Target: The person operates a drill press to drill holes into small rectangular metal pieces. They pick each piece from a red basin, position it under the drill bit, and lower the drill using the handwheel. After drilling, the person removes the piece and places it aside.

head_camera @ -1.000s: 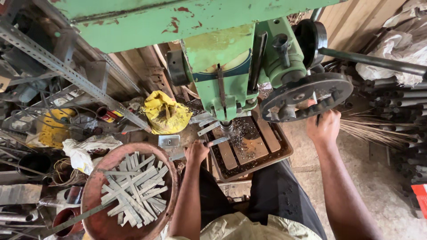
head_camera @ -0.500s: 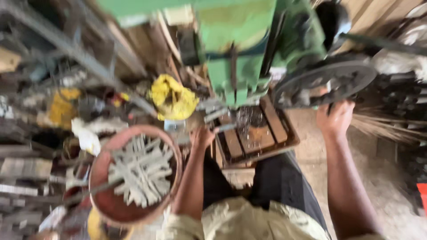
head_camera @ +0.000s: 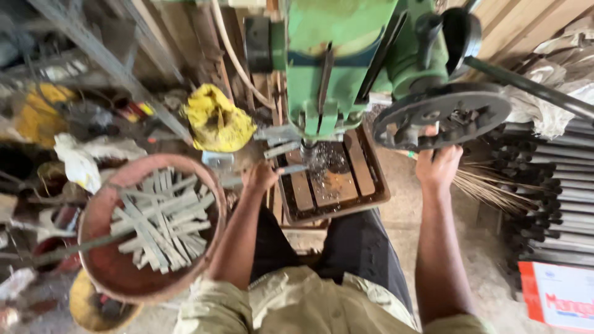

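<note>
Rust-brown round basin (head_camera: 117,272) left of green drill press (head_camera: 346,68), heaped with flat grey metal strips (head_camera: 162,219). Crumpled yellow cloth (head_camera: 216,120) beside press column. Left hand (head_camera: 261,177) curled, pinching small metal strip (head_camera: 291,169) under bit on swarf-littered slotted table (head_camera: 331,185). Right hand (head_camera: 438,166) right of press, fingers wrapped on dark spoked feed wheel (head_camera: 442,114).

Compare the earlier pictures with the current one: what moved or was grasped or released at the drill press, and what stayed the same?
Little changed beyond the camera's shift. The right hand stays gripping the black handwheel, and the left hand stays on the metal strip under the green drill press. Nothing was picked up or released. The round basin of metal strips stays at the left.
</note>
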